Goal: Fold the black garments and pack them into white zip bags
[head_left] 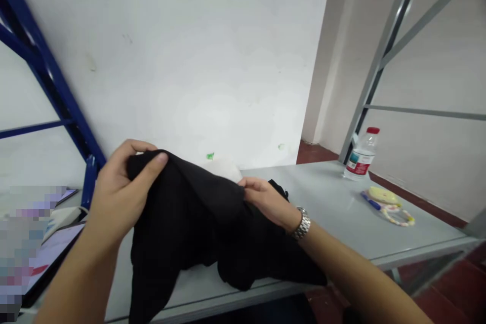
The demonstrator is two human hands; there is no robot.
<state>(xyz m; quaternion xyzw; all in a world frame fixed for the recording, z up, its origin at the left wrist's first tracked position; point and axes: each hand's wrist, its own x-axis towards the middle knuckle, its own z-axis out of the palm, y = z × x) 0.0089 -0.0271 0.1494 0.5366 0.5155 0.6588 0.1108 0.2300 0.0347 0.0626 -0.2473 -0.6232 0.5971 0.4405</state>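
A black cloth garment (197, 228) is bunched up over the grey table (326, 197), part of it hanging past the front edge. My left hand (121, 187) grips its upper left corner, thumb on top of the fabric. My right hand (266, 200), with a metal watch on the wrist, pinches the cloth near its middle top edge. A bit of white cloth (224, 167) shows behind the black fabric.
A plastic water bottle (362, 154) with a red cap stands at the table's far right. Near it lie a yellow object (381, 195) and a beaded ring (398, 215). A blue rack frame (49, 86) rises at left, a grey one (383, 55) at right. Papers (56, 243) lie at left.
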